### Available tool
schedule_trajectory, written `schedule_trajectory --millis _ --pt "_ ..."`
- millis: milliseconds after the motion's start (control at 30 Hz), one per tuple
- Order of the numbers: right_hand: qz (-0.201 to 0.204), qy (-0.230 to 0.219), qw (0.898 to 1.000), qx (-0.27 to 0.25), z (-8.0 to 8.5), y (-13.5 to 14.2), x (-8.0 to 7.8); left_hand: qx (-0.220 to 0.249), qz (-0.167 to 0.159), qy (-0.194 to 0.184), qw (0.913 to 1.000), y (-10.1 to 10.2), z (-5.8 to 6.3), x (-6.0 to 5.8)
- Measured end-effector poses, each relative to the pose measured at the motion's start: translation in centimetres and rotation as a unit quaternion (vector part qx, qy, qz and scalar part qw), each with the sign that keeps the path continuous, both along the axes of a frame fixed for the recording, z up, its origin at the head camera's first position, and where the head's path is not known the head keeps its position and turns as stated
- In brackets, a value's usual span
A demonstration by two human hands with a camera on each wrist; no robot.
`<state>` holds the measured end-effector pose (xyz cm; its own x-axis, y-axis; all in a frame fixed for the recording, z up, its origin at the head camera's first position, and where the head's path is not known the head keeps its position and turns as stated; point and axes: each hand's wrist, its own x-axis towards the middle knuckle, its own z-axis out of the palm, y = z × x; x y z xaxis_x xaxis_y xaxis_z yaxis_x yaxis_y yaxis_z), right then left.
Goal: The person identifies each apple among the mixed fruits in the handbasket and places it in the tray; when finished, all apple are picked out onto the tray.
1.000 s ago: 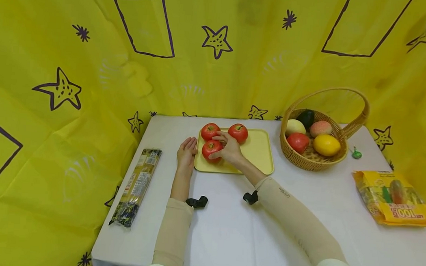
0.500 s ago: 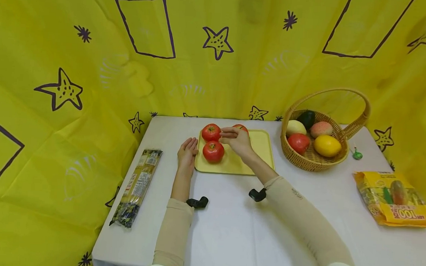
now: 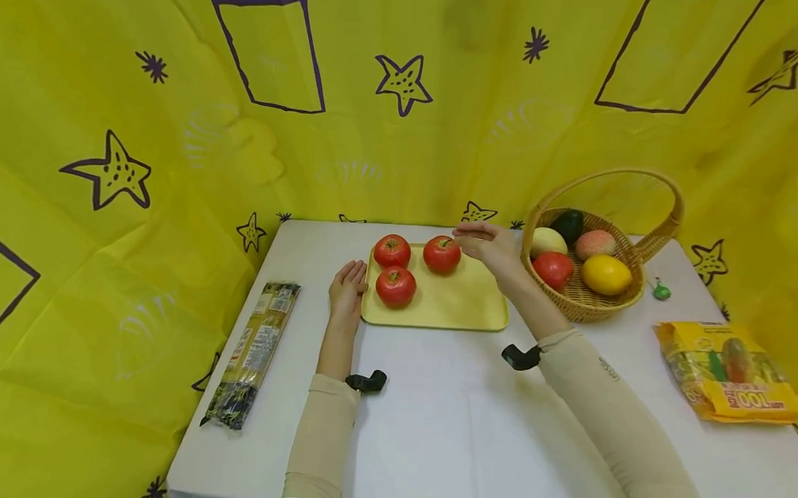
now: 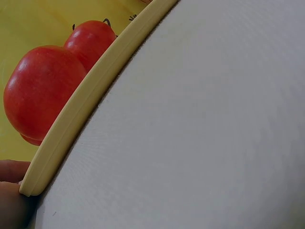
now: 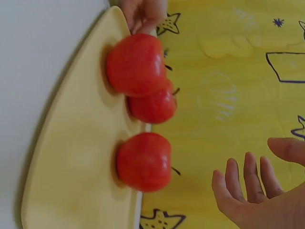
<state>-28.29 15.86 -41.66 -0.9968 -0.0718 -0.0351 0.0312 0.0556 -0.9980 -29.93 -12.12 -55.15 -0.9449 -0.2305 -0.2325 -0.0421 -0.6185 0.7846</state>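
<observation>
Three red apples sit on a pale yellow tray (image 3: 464,302): a front one (image 3: 396,287), one behind it (image 3: 392,251) and one to the right (image 3: 442,255). My left hand (image 3: 347,290) is at the tray's left edge, fingers extended along the side and thumb at the rim. In the left wrist view, part of that hand (image 4: 13,200) touches the tray corner. Over the tray's back right corner my right hand (image 3: 491,251) is raised with nothing in it. Its fingers (image 5: 253,181) are spread and slightly bent, apart from the apples.
A wicker basket (image 3: 633,290) of fruit, including a yellow lemon (image 3: 606,275), stands right of the tray, close to my right hand. Farther right are a small green item (image 3: 661,291) and a yellow bag (image 3: 730,372). A long clear packet (image 3: 255,354) lies left.
My right hand has let go of the front apple and moved right, past the right apple, toward the basket. The left hand stays at the tray's edge. The apples have stayed in place.
</observation>
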Motion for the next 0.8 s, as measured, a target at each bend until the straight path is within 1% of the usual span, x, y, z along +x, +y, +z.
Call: schedule_trajectory --millis 133,267,500,600,700,767,800 --pt "-0.007 -0.005 1.000 -0.015 1.1 1.9 0.1 -0.005 0.002 -0.001 1.0000 0.0 -0.1 0.0" --pt "-0.023 -0.006 1.000 -0.013 2.0 3.8 0.2 -0.007 0.005 0.001 1.0000 0.1 -0.1 0.0" --pt "-0.054 0.008 0.999 0.005 2.9 6.9 0.4 -0.006 0.007 -0.002 1.0000 0.1 0.0 0.0" --pt "-0.065 0.012 0.998 -0.002 3.2 8.1 0.5 -0.007 0.007 -0.001 0.9999 0.1 0.1 0.0" --pt "-0.062 0.007 0.998 -0.003 3.4 9.4 0.6 -0.005 0.008 -0.001 1.0000 0.1 0.1 0.0" --pt "-0.046 -0.008 0.999 0.024 3.7 10.4 0.7 -0.003 0.009 -0.001 1.0000 0.2 0.1 -0.1" --pt "-0.034 -0.018 0.998 0.047 3.9 10.9 0.7 -0.001 0.010 -0.001 1.0000 0.2 0.1 -0.1"
